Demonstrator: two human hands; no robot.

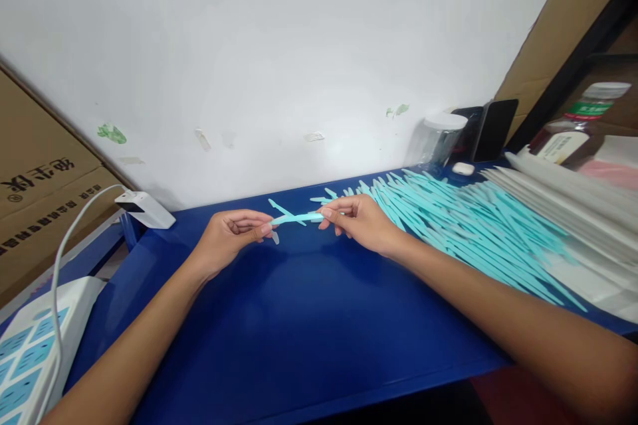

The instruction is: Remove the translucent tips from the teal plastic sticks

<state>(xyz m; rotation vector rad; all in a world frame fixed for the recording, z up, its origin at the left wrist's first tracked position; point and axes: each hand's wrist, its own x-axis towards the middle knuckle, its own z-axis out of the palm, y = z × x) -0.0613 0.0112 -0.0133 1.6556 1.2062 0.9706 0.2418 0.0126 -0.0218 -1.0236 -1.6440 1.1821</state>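
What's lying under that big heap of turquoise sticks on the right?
The heap of turquoise sticks lies on the blue table, its right edge overlapping a stack of white sheets. What lies beneath the heap's middle is covered.

The blue table top [299, 332] presents a smooth, slightly glossy plastic-like finish, reflecting light softly. The turquoise strip [298, 218] and the heap of turquoise strips [463, 232] appear to be thin matt plastic. The boxes [34, 206] at left are rough brown cardboard; the bottle [578, 133] is clear glossy plastic, the wall [279, 46] matt painted plaster.
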